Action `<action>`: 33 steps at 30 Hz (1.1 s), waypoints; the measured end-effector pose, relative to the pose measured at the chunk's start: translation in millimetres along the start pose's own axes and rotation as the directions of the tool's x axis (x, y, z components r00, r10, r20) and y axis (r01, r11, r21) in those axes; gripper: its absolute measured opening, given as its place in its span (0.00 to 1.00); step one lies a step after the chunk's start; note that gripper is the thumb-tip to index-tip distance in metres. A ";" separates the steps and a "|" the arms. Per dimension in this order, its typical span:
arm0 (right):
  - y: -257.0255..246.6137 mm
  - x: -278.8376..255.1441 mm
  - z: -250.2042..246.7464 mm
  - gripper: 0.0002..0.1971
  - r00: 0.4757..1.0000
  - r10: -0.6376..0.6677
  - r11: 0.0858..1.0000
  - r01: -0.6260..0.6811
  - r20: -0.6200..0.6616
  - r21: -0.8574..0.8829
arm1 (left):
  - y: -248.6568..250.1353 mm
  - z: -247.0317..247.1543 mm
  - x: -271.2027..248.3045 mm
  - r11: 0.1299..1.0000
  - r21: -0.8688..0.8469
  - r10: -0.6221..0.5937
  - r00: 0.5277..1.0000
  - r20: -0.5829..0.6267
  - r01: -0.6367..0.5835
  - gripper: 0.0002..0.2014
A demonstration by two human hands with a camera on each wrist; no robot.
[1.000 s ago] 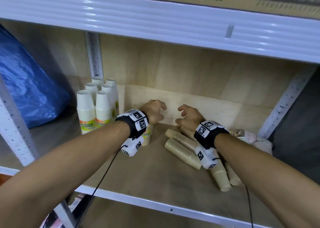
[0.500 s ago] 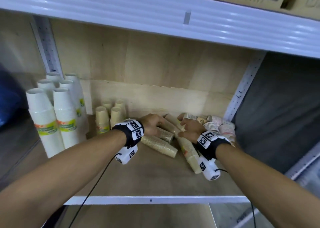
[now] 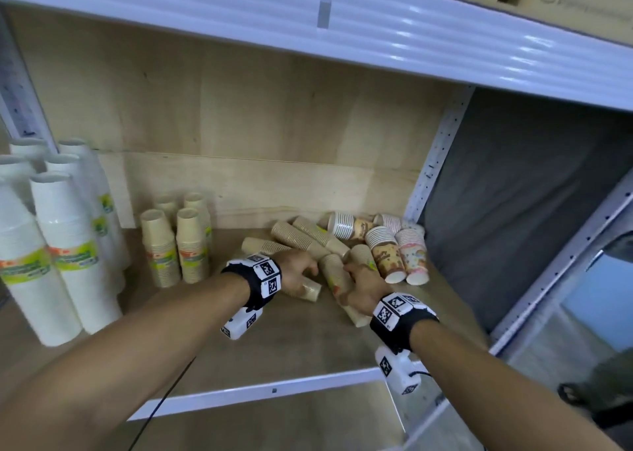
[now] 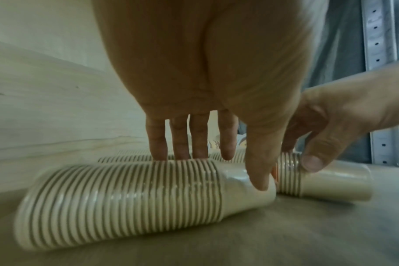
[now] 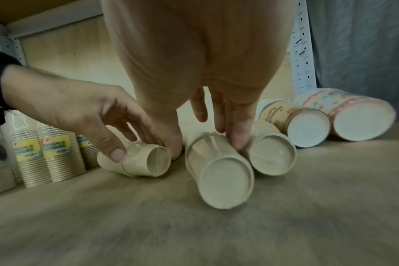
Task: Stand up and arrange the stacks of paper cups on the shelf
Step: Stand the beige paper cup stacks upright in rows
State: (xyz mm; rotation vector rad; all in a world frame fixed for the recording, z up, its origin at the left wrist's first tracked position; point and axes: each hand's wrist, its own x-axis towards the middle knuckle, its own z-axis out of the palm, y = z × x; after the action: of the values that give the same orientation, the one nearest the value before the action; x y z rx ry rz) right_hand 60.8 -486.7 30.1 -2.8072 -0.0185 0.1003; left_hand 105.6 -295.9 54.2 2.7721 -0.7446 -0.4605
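Several beige cup stacks lie in a heap on the wooden shelf (image 3: 301, 351). My left hand (image 3: 303, 274) curls over one lying beige stack (image 3: 310, 291); in the left wrist view its fingers (image 4: 182, 144) reach behind that stack (image 4: 125, 194) and the thumb presses its front. My right hand (image 3: 356, 279) grips the neighbouring beige stack (image 3: 334, 272), whose base (image 5: 223, 181) faces the right wrist camera with thumb and fingers (image 5: 237, 136) on either side. Upright beige stacks (image 3: 174, 245) stand to the left.
Tall white cup stacks (image 3: 65, 245) stand at the far left. Patterned stacks (image 3: 383, 255) lie on their sides at the right by the perforated post (image 3: 431, 163). The white beam of the upper shelf (image 3: 342, 29) hangs overhead. Bare board lies in front of the hands.
Both hands came away from the back wall, dropped onto the lying beige stacks and closed round one each. The view swung to the right.
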 end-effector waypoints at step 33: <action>-68.8 39.0 -93.9 0.09 0.999 -0.028 0.983 0.025 -0.017 -0.184 | -0.3 -57.6 -18.4 0.960 -0.266 0.011 0.959 -0.283 -0.090 0.20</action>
State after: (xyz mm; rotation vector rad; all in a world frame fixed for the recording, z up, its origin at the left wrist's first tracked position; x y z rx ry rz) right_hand 106.4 -451.4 138.4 -2.9915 -0.0638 0.0678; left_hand 111.2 -277.9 111.6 2.4773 -0.6287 -0.1419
